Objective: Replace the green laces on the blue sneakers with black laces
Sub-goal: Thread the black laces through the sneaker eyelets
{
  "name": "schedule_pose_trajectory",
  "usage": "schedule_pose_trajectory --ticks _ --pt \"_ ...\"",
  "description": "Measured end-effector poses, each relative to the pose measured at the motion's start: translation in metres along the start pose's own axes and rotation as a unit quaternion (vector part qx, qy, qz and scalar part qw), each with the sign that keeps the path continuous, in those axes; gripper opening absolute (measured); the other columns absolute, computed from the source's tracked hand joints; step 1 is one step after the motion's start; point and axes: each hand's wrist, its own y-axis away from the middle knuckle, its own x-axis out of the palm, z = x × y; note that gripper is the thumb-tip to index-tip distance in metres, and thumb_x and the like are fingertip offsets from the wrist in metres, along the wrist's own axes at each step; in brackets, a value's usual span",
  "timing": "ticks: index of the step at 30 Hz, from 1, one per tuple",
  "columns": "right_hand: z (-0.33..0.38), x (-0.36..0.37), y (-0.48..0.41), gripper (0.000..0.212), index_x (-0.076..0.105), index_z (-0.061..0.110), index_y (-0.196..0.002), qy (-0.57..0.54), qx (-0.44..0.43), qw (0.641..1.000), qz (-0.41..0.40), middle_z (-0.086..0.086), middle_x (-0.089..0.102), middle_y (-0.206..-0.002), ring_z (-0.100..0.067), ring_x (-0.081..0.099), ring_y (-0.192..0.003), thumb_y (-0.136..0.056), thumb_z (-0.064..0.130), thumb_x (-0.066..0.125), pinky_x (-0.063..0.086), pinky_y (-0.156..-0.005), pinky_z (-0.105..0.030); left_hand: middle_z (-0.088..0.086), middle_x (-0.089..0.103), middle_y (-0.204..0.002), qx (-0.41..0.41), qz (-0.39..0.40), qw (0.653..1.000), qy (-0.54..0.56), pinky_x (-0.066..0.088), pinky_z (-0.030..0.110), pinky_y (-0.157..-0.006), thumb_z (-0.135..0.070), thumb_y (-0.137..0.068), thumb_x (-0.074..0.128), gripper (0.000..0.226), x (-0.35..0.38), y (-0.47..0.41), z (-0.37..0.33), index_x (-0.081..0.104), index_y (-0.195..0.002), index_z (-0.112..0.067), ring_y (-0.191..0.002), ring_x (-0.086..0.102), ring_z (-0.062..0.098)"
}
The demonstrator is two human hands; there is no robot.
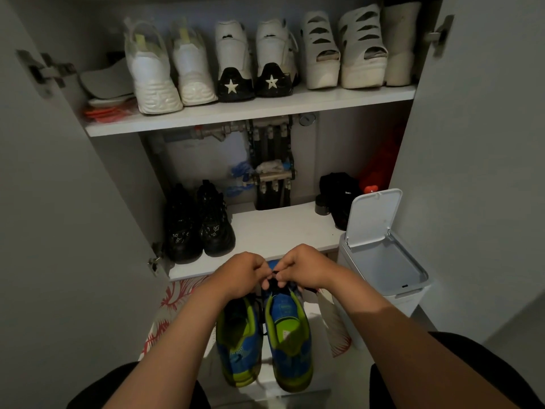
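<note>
The two blue sneakers (265, 335) are lying side by side on the floor just in front of me, heels toward me and toes toward the cupboard, with the green lining showing inside. I am holding a black lace (275, 280) at the upper part of the right sneaker. My left hand (243, 273) and my right hand (300, 268) are close together, almost touching, and the fingers of both are curling in and pinching this lace. Another piece of black lace is hanging down between the two sneakers.

Under the sneakers a white cloth with red pattern (174, 296) is lying. To the right a small white bin (383, 261) is standing with its lid (374, 216) up. In front of my hands the lower shelf (280, 228) of the open cupboard is carrying a pair of black shoes (197, 225) on the left. The upper shelf (250, 113) is carrying a row of white shoes (253, 57), heels facing me.
</note>
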Motion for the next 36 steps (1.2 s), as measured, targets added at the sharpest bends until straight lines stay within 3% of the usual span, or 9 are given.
schedule_pose_trajectory --ticks 6,9,12,14,17,22,26,30,36 --pt "0.002 0.002 -0.001 0.015 0.074 0.02 -0.078 0.009 0.014 1.0 -0.008 0.0 0.076 -0.075 -0.017 0.054 -0.045 -0.091 0.018 0.066 0.048 -0.047 -0.025 -0.009 0.068 -0.066 -0.004 -0.055 0.998 -0.033 0.05 0.029 -0.066 -0.039 -0.095 0.058 0.032 0.006 0.002 0.0 0.066 -0.069 -0.023 -0.064 0.062 0.008" --pt "-0.002 0.002 -0.001 0.02 0.074 0.023 -0.066 0.063 0.034 0.996 -0.054 0.004 0.075 -0.072 -0.015 0.067 -0.063 -0.085 0.016 0.07 0.057 -0.061 -0.027 -0.004 0.067 -0.081 -0.041 -0.038 0.992 -0.114 0.052 0.032 -0.075 -0.039 -0.093 0.054 0.024 0.017 0.003 0.0 0.063 -0.078 -0.023 -0.082 0.063 0.016" --pt "-0.005 0.003 0.0 0.019 0.075 0.022 -0.063 0.096 0.048 0.991 -0.075 0.006 0.074 -0.07 -0.008 0.071 -0.072 -0.081 0.014 0.073 0.057 -0.074 -0.025 -0.005 0.057 -0.075 -0.098 0.019 0.978 -0.181 0.043 0.029 -0.063 -0.051 -0.085 0.056 0.029 0.027 0.005 0.003 0.062 -0.081 -0.023 -0.076 0.058 0.015" --pt "-0.006 0.005 0.0 0.011 0.078 0.014 -0.07 0.101 0.06 0.991 -0.065 0.001 0.075 -0.068 -0.009 0.072 -0.069 -0.08 0.011 0.074 0.059 -0.073 -0.028 -0.004 0.06 -0.073 -0.119 0.033 0.978 -0.169 0.043 0.028 -0.06 -0.054 -0.078 0.061 0.033 0.031 0.006 0.003 0.066 -0.078 -0.022 -0.071 0.058 0.013" --pt "-0.003 0.011 0.0 0.013 0.076 0.01 -0.067 0.162 0.067 0.983 -0.054 0.004 0.069 -0.057 -0.003 0.065 -0.054 -0.08 0.014 0.075 0.055 -0.062 -0.025 0.006 0.069 -0.08 -0.129 0.044 0.984 -0.117 0.054 0.034 -0.07 -0.035 -0.079 0.064 0.024 0.034 0.005 0.005 0.074 -0.078 -0.013 -0.081 0.067 0.021" --pt "0.0 0.024 0.004 0.017 0.077 0.009 -0.093 0.284 0.038 0.958 -0.023 -0.009 0.074 -0.095 -0.026 0.069 -0.089 -0.087 0.021 0.068 0.058 -0.082 -0.038 0.013 0.072 -0.086 -0.153 0.023 0.988 -0.022 0.055 0.035 -0.074 -0.017 -0.077 0.066 0.015 0.037 0.003 0.016 0.075 -0.08 -0.006 -0.088 0.068 0.025" --pt "0.0 0.035 0.005 0.019 0.076 0.009 -0.1 0.336 0.025 0.941 -0.018 -0.013 0.071 -0.102 -0.029 0.067 -0.092 -0.091 0.02 0.063 0.058 -0.082 -0.038 0.012 0.073 -0.086 -0.161 -0.001 0.987 0.009 0.055 0.034 -0.075 -0.012 -0.078 0.067 0.01 0.04 0.003 0.022 0.077 -0.077 -0.009 -0.087 0.068 0.024" --pt "-0.002 0.042 0.004 0.019 0.076 0.008 -0.097 0.323 0.027 0.945 -0.029 -0.013 0.071 -0.098 -0.029 0.067 -0.09 -0.091 0.02 0.064 0.057 -0.076 -0.035 0.006 0.074 -0.087 -0.157 0.001 0.987 0.017 0.054 0.031 -0.08 -0.01 -0.08 0.069 0.024 0.04 0.002 0.025 0.072 -0.062 -0.026 -0.089 0.068 0.021" --pt "-0.005 0.044 0.002 0.019 0.078 0.01 -0.095 0.262 0.054 0.963 -0.032 -0.009 0.074 -0.099 -0.026 0.069 -0.09 -0.089 0.017 0.062 0.059 -0.081 -0.04 0.005 0.073 -0.087 -0.151 0.009 0.987 0.044 0.053 0.029 -0.081 -0.01 -0.083 0.069 0.02 0.04 0.0 0.029 0.073 -0.069 -0.023 -0.087 0.066 0.018"
